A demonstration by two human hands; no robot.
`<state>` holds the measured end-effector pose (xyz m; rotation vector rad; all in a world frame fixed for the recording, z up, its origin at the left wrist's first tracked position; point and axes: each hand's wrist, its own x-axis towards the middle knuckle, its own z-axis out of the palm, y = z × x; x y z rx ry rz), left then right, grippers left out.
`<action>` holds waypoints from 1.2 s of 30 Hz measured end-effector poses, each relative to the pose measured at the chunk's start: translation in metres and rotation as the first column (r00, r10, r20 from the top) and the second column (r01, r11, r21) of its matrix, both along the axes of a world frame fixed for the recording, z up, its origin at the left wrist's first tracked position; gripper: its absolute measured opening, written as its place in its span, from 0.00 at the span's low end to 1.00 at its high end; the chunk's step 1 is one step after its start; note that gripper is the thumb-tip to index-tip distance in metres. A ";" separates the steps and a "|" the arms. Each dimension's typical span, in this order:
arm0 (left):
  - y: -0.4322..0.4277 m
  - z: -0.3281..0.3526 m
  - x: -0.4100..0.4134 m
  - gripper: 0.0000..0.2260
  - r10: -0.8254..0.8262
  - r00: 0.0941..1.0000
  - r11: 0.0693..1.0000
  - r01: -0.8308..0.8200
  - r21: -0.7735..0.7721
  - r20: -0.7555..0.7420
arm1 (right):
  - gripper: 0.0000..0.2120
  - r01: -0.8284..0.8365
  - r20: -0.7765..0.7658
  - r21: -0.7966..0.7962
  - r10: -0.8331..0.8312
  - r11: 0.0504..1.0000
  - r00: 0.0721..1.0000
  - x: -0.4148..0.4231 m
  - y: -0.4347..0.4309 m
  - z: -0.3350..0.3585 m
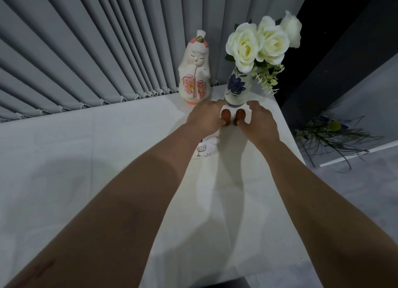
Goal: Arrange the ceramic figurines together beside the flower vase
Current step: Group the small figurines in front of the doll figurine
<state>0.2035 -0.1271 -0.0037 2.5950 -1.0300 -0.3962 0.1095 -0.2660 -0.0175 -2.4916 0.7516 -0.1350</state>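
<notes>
A tall white ceramic doll figurine (195,72) with pink flowers stands at the table's back edge, left of the flower vase (237,85). The vase is white with a blue flower and holds white roses (245,44). My left hand (206,117) and my right hand (259,121) meet just in front of the vase's base. Both thumbs press on a small white rounded ceramic piece (235,115), mostly hidden by my fingers. Another small white figurine (204,150) lies on the cloth, partly under my left forearm.
The table is covered by a white cloth (86,158). Grey vertical blinds (86,61) hang right behind it. The table's right edge runs close past the vase, with a dark wall and a green plant (331,135) on the floor beyond.
</notes>
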 end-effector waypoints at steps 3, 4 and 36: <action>0.020 0.001 -0.006 0.24 0.041 0.999 0.998 -0.043 -0.047 -0.024 | 0.17 0.027 0.131 -0.066 -0.018 0.997 0.991 -0.010 0.013 0.004; 0.029 0.001 -0.009 0.24 0.064 0.998 0.996 -0.065 -0.063 -0.027 | 0.17 0.012 0.168 -0.083 0.002 0.996 0.986 -0.014 0.018 0.005; 0.192 -0.024 -0.016 0.13 0.160 0.984 0.977 -0.146 0.158 -0.078 | 0.21 -0.532 -0.371 -0.387 0.401 0.753 0.838 -0.003 0.119 -0.017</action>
